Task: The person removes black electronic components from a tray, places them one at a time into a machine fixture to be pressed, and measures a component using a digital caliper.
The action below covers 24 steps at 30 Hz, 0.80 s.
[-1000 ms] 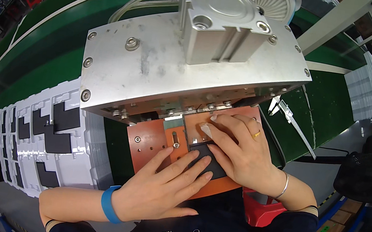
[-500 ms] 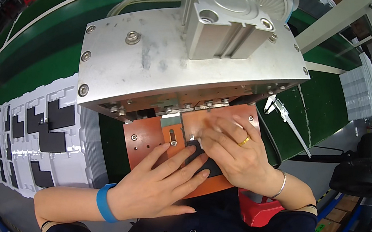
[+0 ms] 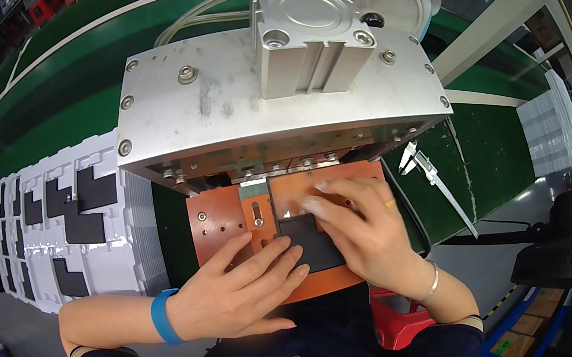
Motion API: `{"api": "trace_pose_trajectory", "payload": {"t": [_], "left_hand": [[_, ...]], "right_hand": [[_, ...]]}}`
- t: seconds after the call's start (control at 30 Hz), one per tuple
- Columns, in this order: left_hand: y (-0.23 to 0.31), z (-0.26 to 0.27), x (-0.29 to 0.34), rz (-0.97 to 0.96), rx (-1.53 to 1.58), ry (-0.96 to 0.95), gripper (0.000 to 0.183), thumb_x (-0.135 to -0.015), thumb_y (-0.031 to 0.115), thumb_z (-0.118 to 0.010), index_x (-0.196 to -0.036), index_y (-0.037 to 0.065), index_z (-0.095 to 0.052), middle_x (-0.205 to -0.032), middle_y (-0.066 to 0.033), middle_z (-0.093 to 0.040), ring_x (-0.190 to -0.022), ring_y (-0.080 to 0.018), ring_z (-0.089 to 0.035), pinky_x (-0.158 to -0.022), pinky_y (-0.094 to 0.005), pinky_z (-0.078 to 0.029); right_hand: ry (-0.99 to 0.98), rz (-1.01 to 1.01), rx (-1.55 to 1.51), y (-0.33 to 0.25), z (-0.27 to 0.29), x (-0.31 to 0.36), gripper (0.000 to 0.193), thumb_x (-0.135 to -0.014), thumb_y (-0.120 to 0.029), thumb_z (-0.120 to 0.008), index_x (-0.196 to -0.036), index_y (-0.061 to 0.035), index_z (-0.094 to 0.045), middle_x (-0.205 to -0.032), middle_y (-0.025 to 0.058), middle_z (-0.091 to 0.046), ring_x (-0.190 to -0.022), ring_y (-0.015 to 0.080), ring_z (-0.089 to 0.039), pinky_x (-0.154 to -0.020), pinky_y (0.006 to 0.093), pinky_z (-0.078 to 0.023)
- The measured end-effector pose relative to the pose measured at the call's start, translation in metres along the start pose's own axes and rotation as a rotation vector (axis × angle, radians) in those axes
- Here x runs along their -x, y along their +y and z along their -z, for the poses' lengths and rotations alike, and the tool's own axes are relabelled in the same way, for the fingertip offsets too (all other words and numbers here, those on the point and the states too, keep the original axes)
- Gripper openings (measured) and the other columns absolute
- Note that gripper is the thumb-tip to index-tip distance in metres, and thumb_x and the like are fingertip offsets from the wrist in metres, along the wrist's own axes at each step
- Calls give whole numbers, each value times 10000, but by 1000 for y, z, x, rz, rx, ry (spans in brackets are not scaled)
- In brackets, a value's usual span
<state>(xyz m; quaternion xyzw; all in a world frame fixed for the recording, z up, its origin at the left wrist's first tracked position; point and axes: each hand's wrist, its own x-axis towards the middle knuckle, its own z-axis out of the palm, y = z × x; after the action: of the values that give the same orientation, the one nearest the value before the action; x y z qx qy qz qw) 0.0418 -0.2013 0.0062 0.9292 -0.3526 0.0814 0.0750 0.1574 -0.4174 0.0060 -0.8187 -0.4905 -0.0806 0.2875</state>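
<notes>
A flat black piece point(image 3: 312, 242) lies on the orange plate point(image 3: 320, 288) of a metal press point(image 3: 237, 106). My left hand point(image 3: 237, 288) is spread with its fingertips on the near left edge of that black piece. Above the piece's right side is my right hand point(image 3: 372, 231), its fingertips bent toward the plate and smeared by motion. Whether anything is between those fingers cannot be made out. A screwed-on slotted orange block point(image 3: 258, 212) sits just left of the black piece.
White trays point(image 3: 130, 228) with black cut pieces point(image 3: 85, 224) are stacked at the left. A caliper point(image 3: 443, 186) lies on the green bench to the right. Farther right are a black fan point(image 3: 563, 263) and a white stack point(image 3: 554, 136). A red stool point(image 3: 398, 322) stands below the press.
My left hand has slid back toward me, uncovering more of the black piece. My right-hand fingers have lifted off it and opened a little. The whole view has shifted slightly.
</notes>
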Motion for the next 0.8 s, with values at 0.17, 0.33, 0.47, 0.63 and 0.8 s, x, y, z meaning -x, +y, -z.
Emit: {"api": "trace_pose_trajectory", "payload": {"t": [0.17, 0.33, 0.47, 0.63, 0.8], "left_hand": [[1, 5, -3, 6, 78, -7, 647, -874, 583, -546, -1264, 67, -580, -1306, -113, -566, -1297, -249, -459, -1067, -472, -333], [-12, 9, -6, 70, 181, -52, 737, -817, 671, -559, -1296, 110, -575, -1367, -102, -524, -1287, -295, -452, -1067, -507, -299], [-30, 4, -11, 158, 208, -57, 765, -793, 661, -595, -1320, 106, -559, -1393, -137, -492, -1282, -363, -440, -1085, -518, -276], [-33, 1, -11, 176, 249, -62, 741, -800, 664, -590, -1334, 150, -557, -1401, -132, -482, -1297, -367, -416, -1099, -528, -262], [-32, 0, -11, 191, 281, -80, 683, -813, 659, -585, -1311, 192, -578, -1403, -118, -482, -1318, -362, -396, -1099, -525, -258]], "right_hand": [[-151, -49, -128, -1, 20, 26, 441, -715, -230, -791, -1110, -78, -664, -1215, 82, -610, -1084, 267, -567, -924, 384, -463], [-107, 6, -176, 15, 11, 11, 331, -711, -202, -788, -1003, -70, -703, -1123, 72, -648, -1019, 264, -588, -871, 370, -496], [-87, 11, -219, 27, 6, -6, 325, -685, -194, -808, -970, -59, -731, -1085, 84, -672, -990, 294, -606, -867, 390, -504], [-90, 30, -223, 32, 5, -11, 293, -695, -208, -801, -942, -73, -720, -1081, 62, -660, -988, 262, -586, -858, 365, -500], [-121, 11, -246, 32, 8, -14, 293, -676, -200, -811, -922, -71, -719, -1088, 58, -660, -986, 254, -582, -864, 359, -499]]}}
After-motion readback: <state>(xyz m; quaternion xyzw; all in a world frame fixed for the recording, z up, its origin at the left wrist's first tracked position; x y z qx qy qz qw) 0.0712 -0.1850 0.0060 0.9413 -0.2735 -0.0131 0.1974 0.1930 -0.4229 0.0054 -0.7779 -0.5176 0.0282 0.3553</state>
